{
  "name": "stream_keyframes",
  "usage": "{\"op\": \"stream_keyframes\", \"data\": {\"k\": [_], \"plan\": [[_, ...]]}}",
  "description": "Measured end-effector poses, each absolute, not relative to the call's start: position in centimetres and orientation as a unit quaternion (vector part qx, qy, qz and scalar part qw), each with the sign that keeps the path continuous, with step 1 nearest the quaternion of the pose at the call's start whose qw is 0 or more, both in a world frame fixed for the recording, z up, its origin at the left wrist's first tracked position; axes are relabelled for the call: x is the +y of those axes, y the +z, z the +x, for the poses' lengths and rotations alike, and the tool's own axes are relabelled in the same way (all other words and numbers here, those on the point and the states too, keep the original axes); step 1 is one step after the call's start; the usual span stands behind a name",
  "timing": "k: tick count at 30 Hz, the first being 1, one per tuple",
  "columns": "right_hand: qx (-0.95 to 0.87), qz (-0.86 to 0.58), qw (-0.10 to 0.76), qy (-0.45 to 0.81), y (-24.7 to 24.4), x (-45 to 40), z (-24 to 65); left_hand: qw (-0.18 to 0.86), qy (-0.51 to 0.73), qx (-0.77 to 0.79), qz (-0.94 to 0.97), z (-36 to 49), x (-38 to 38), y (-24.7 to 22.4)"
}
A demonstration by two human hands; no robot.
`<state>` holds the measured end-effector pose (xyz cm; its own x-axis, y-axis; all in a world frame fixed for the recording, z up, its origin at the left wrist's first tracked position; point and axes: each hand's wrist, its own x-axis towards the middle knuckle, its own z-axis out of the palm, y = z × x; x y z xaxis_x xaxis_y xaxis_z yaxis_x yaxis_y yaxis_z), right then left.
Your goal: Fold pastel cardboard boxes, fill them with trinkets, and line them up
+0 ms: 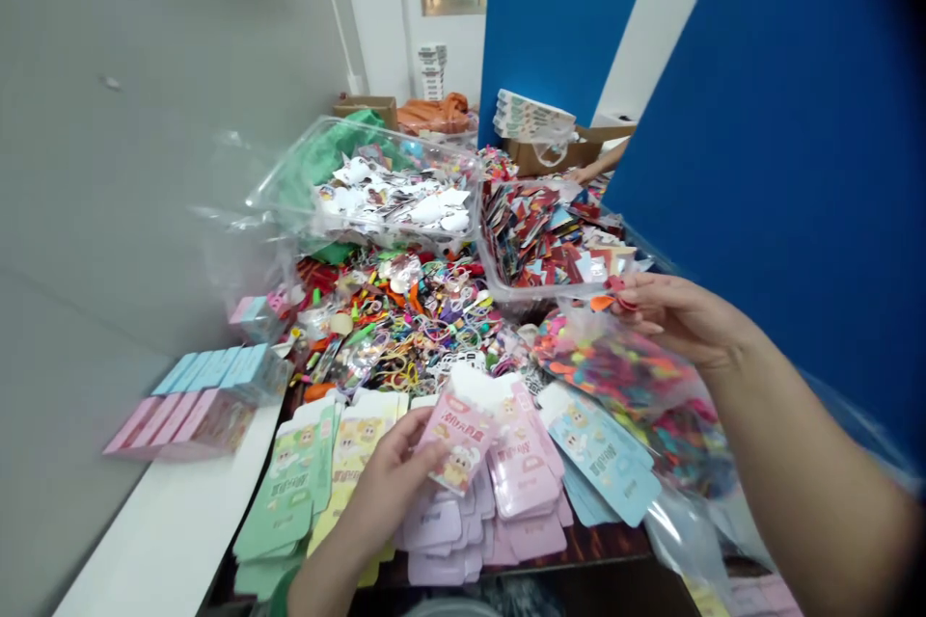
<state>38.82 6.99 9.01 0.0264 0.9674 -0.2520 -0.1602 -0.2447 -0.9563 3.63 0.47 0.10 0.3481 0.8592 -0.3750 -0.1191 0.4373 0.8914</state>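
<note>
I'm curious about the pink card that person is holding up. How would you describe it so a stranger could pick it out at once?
At the near edge of the crowded table lie rows of pastel cards. Among the pink cards, look for the pink card raised above the pile by the left hand. It is the only pink one held in a hand.

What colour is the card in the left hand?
The card is pink with a cartoon animal; the head view shows it best.

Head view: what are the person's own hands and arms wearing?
The left hand and right hand are gloveless, with no visible rings or watch. The right forearm is bare; a green sleeve edge seems to show by the left forearm.
</note>
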Motion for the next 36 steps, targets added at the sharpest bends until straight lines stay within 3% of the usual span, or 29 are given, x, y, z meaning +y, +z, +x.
{"op": "stream_keyframes", "data": {"k": [4,7,10,14,18,23,27,30,36], "plan": [[-0.425,-0.467,0.435,0.642,8.6,6.7,32.7,0.727,0.345,0.435,0.405,4.5,0.6,0.5],[-0.543,-0.452,0.319,0.632,8.0,6.3,28.6,0.744,0.352,0.409,0.395,4.4,0.5,0.5],[-0.704,-0.463,0.193,0.502,7.8,5.8,26.2,0.741,0.361,0.405,0.395,3.9,0.5,0.5],[-0.816,-0.472,0.117,0.312,8.2,5.6,24.7,0.733,0.370,0.409,0.397,3.1,0.6,0.6],[-0.832,-0.480,0.097,0.259,8.4,6.1,23.3,0.727,0.380,0.407,0.402,2.7,0.7,0.5],[-0.815,-0.494,0.129,0.273,8.7,6.8,22.3,0.726,0.391,0.403,0.396,2.8,0.8,0.4],[-0.771,-0.522,0.196,0.307,8.4,8.0,23.7,0.733,0.399,0.414,0.363,2.4,0.7,0.1],[-0.718,-0.599,0.239,0.261,6.9,10.0,25.4,0.738,0.407,0.409,0.350,1.8,0.2,-0.4],[-0.725,-0.667,0.096,0.141,2.2,15.0,25.2,0.746,0.401,0.413,0.334,0.7,-1.0,-0.9]]}}
